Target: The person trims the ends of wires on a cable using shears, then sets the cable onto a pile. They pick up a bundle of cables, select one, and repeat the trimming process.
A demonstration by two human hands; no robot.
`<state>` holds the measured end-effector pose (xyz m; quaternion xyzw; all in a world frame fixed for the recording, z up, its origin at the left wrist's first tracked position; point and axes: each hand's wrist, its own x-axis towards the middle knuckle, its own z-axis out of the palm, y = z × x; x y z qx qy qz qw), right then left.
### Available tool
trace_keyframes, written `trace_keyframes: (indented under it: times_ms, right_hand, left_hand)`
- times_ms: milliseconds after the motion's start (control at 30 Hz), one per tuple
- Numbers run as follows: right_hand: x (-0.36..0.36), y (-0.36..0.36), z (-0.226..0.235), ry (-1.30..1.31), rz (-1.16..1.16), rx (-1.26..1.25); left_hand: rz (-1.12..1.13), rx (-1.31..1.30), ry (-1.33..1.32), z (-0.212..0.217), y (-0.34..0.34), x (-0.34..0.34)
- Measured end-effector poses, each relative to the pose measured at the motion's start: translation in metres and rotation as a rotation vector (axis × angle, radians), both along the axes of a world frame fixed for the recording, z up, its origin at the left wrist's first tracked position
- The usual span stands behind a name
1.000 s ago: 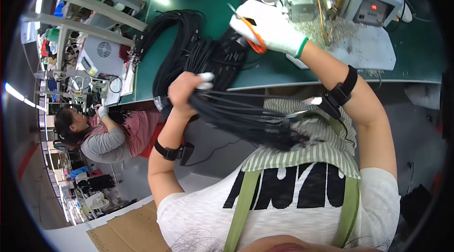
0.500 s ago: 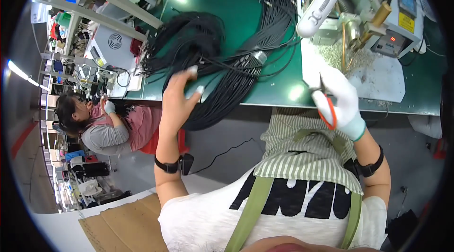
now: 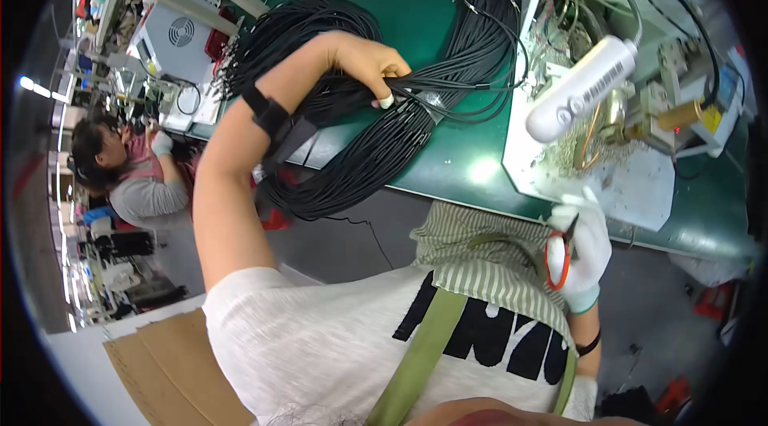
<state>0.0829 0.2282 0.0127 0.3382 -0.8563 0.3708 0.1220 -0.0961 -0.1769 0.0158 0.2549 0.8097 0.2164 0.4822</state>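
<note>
My bare left hand (image 3: pixel 368 66) is closed around a few black cables (image 3: pixel 448 76), reaching over the bundles on the green table. Beneath and beside it, one coiled bundle of black cables (image 3: pixel 320 14) lies to the left. A longer tied bundle (image 3: pixel 376 162) runs from the far edge and hangs over the near edge. Near that edge, at the right, my right hand (image 3: pixel 588 246) wears a white glove. It is closed on orange-handled scissors (image 3: pixel 556 260); their blades are mostly hidden by the glove.
A white handheld-shaped device (image 3: pixel 580 90) hangs by a cord at the right. Behind it a machine with a brass-coloured rod (image 3: pixel 680 116) stands on a white board (image 3: pixel 640 206) strewn with small scraps. A co-worker (image 3: pixel 144 174) sits at the left.
My left hand has moved right and away from me, and closed on some cables. My right hand has drawn back toward me with the scissors. The view has shifted.
</note>
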Motion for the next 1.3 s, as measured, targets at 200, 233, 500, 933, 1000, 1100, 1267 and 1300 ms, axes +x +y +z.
trace_keyframes:
  times_ms: [200,233,500,933,1000,1100,1267,1300]
  right_hand:
    - [0.003,0.023,0.0,-0.081,-0.085,-0.024]
    - [0.004,0.023,0.001,-0.095,-0.095,-0.025]
    - [-0.013,0.013,0.003,-0.116,-0.014,-0.069]
    - [0.0,-0.009,-0.013,-0.106,0.012,0.001]
    - [-0.004,-0.007,-0.013,-0.098,-0.008,0.022]
    - [-0.006,-0.005,-0.018,-0.117,-0.032,0.006]
    - [-0.009,-0.012,-0.021,-0.068,0.048,-0.011]
    - [-0.007,-0.012,-0.021,-0.041,0.057,-0.015]
  left_hand:
    - [0.088,-0.126,-0.412,0.027,0.037,-0.01]
    - [0.113,-0.117,-0.421,0.04,0.037,-0.008]
    - [0.279,0.326,-0.203,0.059,0.042,-0.03]
    - [1.025,0.87,-0.411,-0.025,0.087,-0.166]
    - [0.969,0.906,-0.521,-0.017,0.095,-0.175]
    - [1.106,1.035,-0.065,-0.005,0.108,-0.142]
    - [1.144,1.339,0.497,0.045,0.114,-0.054]
    - [1.084,1.414,0.636,0.053,0.115,-0.038]
